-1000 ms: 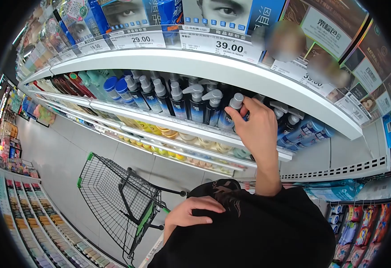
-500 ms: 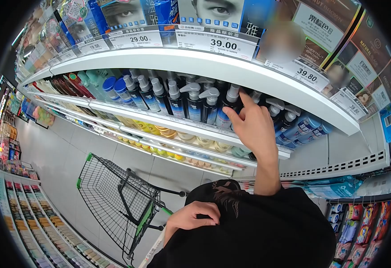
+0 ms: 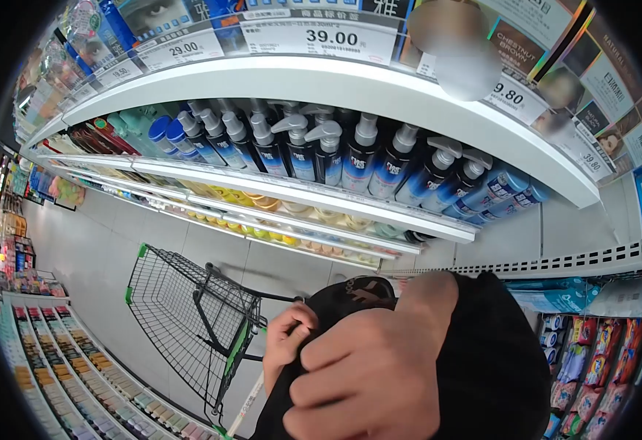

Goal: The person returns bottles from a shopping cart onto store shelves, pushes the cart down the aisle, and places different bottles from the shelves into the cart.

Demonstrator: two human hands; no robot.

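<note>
My right hand [image 3: 369, 374] is large and close to the camera, in front of my black top [image 3: 489, 352]. Its fingers are curled in, and nothing sticks out of them; the palm side is hidden. Beyond it, against the top, is my left hand [image 3: 286, 339], with thumb and fingers drawn together around a spot too small to make out. Both hands are apart from the shelf. There, dark-blue pump bottles [image 3: 328, 154] stand beside spray-top bottles with silver caps [image 3: 361, 158]. Light-blue cans [image 3: 498, 187] are at the row's right end.
A wire shopping cart [image 3: 189, 315] with green trim stands on the tiled floor [image 3: 108, 235]. A white shelf edge [image 3: 321, 73] with price labels curves above the bottles, hair-dye boxes [image 3: 592, 95] over it. Lower left is another stocked shelf [image 3: 79, 367]; bagged goods [image 3: 592, 352] hang lower right.
My right hand has left the bottles and come down and toward the camera, its fingers now curled. My left hand has lifted slightly and turned. The bottles it covered now show on the shelf.
</note>
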